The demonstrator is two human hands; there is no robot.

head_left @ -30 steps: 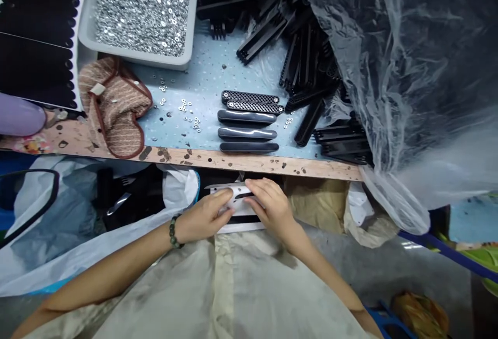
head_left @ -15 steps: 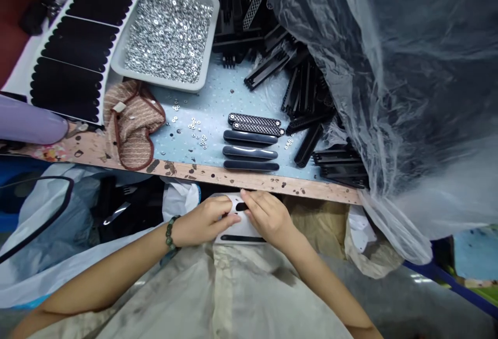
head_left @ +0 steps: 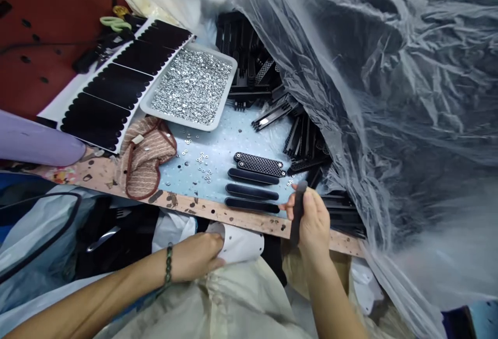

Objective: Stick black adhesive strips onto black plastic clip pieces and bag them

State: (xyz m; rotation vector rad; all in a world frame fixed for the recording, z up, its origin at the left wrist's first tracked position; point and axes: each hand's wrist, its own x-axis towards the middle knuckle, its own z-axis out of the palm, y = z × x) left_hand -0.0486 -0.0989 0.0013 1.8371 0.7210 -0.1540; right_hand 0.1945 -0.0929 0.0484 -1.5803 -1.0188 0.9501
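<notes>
My left hand (head_left: 200, 255) is closed on a curled white sheet (head_left: 241, 243) with small dark holes, below the table's front edge. Held upright between the fingers of my right hand (head_left: 311, 217) is a long black strip (head_left: 298, 214), just over the table edge. Left of that hand, three smooth black bars (head_left: 252, 191) lie in a row on the blue surface. Behind them are two textured black bars (head_left: 260, 164) with a small metal ring at each end.
A white tray (head_left: 144, 101) full of small metal rings stands behind, beside sheets of black strips (head_left: 93, 121). A striped cloth (head_left: 143, 173) lies at the table edge. Black parts (head_left: 299, 139) are heaped at the right under clear plastic sheeting (head_left: 373, 121).
My right hand has left the white sheet and moved right and up, now with a black strip in it. My left hand stays on the sheet, which has curled. The view has shifted.
</notes>
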